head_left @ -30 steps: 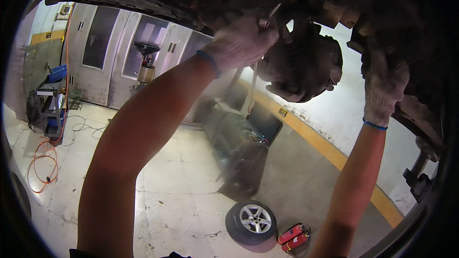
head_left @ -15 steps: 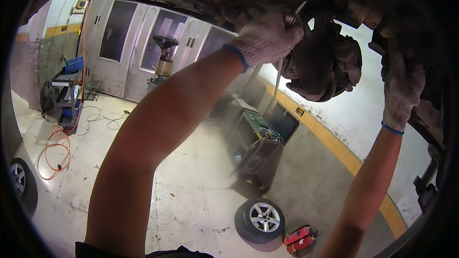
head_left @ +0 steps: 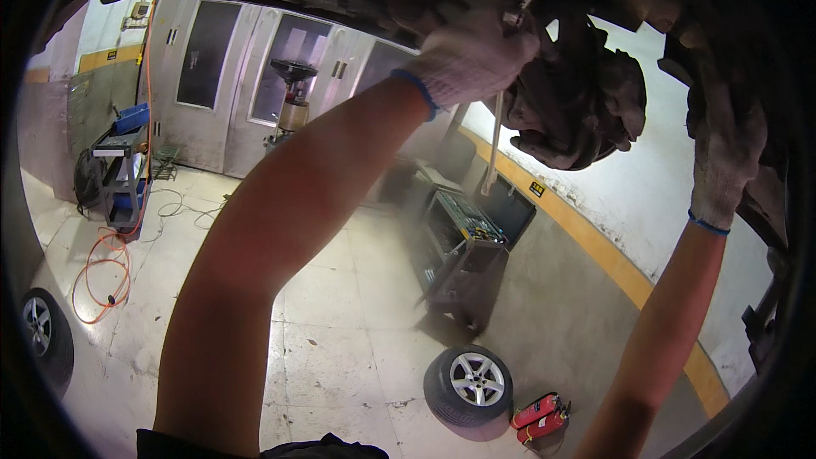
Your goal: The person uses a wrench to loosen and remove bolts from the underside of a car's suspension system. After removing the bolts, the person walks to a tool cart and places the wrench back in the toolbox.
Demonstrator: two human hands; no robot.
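Under a raised vehicle, my left hand (head_left: 480, 47), in a white knit glove with a blue cuff, is closed round a long slim metal tool (head_left: 495, 132). One thin end of the tool sticks up past my fingers, and its shaft hangs below my fist, ending in a flatter tip. Just right of that hand is a dark, rounded wheel hub and brake assembly (head_left: 578, 110). My gloved right hand (head_left: 727, 149) reaches up against a dark underbody part (head_left: 701, 42) at the right; shadow hides its fingers, so its grip is unclear.
Below stand an open tool cart (head_left: 463, 238), a loose wheel (head_left: 467, 387) and two red fire extinguishers (head_left: 540, 416). At left are another wheel (head_left: 42, 336), an orange hose (head_left: 102, 280), a small cart (head_left: 119, 174) and an oil drainer (head_left: 293, 89) before grey doors (head_left: 204, 59).
The view has shifted slightly. My right hand sits a little further right in the picture. My left hand keeps hold of the tool, which has barely moved against the hub.
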